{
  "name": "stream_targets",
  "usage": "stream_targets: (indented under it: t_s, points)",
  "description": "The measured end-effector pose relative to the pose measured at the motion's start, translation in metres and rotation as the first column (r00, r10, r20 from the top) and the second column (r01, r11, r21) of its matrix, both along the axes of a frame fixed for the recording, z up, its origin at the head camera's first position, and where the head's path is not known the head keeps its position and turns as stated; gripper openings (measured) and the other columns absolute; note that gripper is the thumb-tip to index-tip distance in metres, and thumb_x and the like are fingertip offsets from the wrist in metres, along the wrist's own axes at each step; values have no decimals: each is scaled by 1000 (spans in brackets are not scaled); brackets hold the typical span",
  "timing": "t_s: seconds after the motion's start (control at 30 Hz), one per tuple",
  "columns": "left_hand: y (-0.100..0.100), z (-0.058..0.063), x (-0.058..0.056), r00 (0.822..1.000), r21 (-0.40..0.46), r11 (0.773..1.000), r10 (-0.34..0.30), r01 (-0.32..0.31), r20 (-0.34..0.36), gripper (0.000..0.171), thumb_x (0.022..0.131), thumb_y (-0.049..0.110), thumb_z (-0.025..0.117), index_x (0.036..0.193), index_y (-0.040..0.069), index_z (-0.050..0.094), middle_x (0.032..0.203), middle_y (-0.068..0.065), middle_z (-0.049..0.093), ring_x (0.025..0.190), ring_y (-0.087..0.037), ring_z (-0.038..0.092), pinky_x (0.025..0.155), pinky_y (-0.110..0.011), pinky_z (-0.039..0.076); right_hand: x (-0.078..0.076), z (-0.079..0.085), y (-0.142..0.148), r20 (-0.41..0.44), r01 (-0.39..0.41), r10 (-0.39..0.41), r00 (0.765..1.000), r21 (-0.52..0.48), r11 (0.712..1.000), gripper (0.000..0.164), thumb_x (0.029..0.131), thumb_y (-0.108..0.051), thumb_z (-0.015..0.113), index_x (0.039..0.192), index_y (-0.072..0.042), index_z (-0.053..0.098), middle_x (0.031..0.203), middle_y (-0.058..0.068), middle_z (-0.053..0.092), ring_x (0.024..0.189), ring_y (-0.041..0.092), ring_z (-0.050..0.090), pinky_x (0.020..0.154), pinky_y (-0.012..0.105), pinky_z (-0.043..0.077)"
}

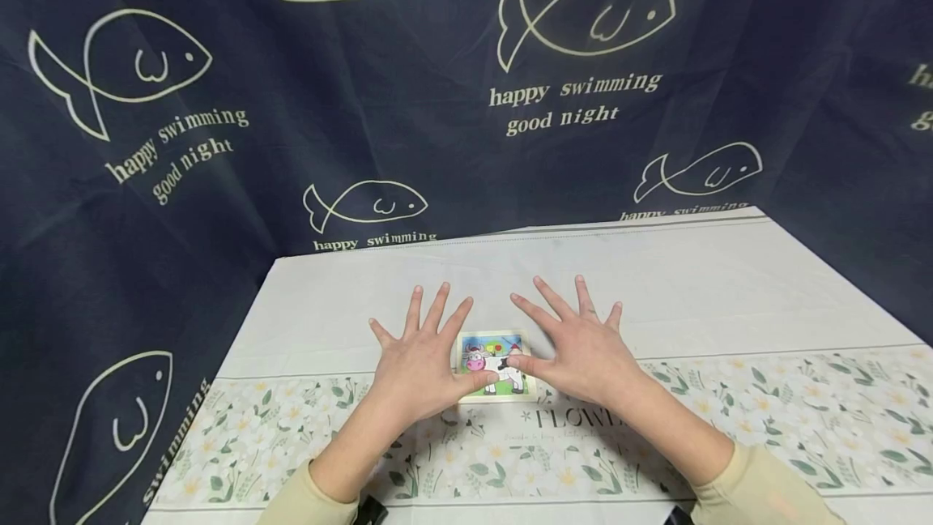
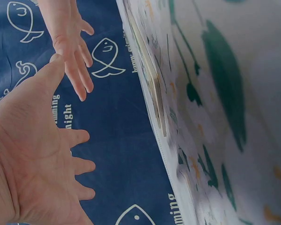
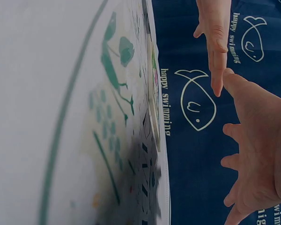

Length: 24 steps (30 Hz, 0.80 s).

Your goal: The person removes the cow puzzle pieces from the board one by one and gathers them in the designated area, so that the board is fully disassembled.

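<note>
A small square cow picture puzzle (image 1: 500, 345) with a pale border lies flat on the table, between and partly behind the two hands in the head view. My left hand (image 1: 417, 371) is spread wide at its left, palm down, its thumb overlapping the puzzle's lower part. From the other side, my right hand (image 1: 589, 353) spreads its fingers too, its thumb over the puzzle's right part. Both wrist views show the hands raised above the table: the left palm (image 2: 30, 145) and the right palm (image 3: 260, 150) hold nothing. The puzzle's edge (image 3: 154, 108) appears as a thin slab.
A white tablecloth (image 1: 350, 290) with a flowered band (image 1: 802, 411) and printed lettering covers the table. Behind and at both sides hangs a dark blue curtain (image 1: 452, 104) with fish drawings. Dark straps (image 1: 370, 511) show at the wrists.
</note>
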<state>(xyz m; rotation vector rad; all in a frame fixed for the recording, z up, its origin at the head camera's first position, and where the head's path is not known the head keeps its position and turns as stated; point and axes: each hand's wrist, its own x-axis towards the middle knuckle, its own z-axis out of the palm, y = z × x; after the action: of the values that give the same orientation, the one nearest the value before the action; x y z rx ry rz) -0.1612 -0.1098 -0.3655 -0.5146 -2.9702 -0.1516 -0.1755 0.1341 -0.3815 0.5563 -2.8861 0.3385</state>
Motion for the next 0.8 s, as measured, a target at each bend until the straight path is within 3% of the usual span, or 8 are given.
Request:
stream_targets:
  t_s: [0.27, 0.57, 0.7, 0.8]
  points:
    - [-2, 2, 0, 1000, -12, 1000, 3, -3, -2, 104, 78, 89, 50, 161, 30, 29, 169, -3, 12, 153, -38, 0, 91, -90, 11, 0, 0, 1, 6, -8, 8, 1000, -11, 1000, 85, 85, -80, 54, 157, -38, 37, 166, 2, 24, 146, 56, 9, 91, 90, 11]
    - [-5, 4, -3, 1000, 16, 1000, 11, -11, -26, 97, 81, 85, 52, 158, 28, 35, 167, -5, 22, 153, -37, 7, 91, -89, 17, 2, -1, 1, 19, -25, 25, 1000, -30, 999, 85, 85, -81, 51, 157, -37, 37, 166, 1, 24, 146, 55, 11, 92, 90, 10]
    - [-5, 5, -3, 1000, 58, 998, 7, -5, -30, 92, 83, 80, 56, 156, 28, 39, 165, -6, 25, 153, -37, 11, 91, -89, 19, 2, -2, 2, 23, -33, 34, 999, -29, 999, 85, 86, -82, 50, 156, -38, 38, 166, 0, 25, 146, 55, 14, 92, 89, 11]
    - [-4, 5, -3, 1000, 146, 989, 14, -12, -13, 80, 89, 70, 60, 153, 23, 45, 161, -9, 33, 150, -38, 23, 94, -85, 26, 2, -3, 3, 21, -57, 58, 998, -24, 998, 82, 86, -80, 52, 155, -38, 39, 165, 0, 26, 145, 55, 18, 92, 89, 14]
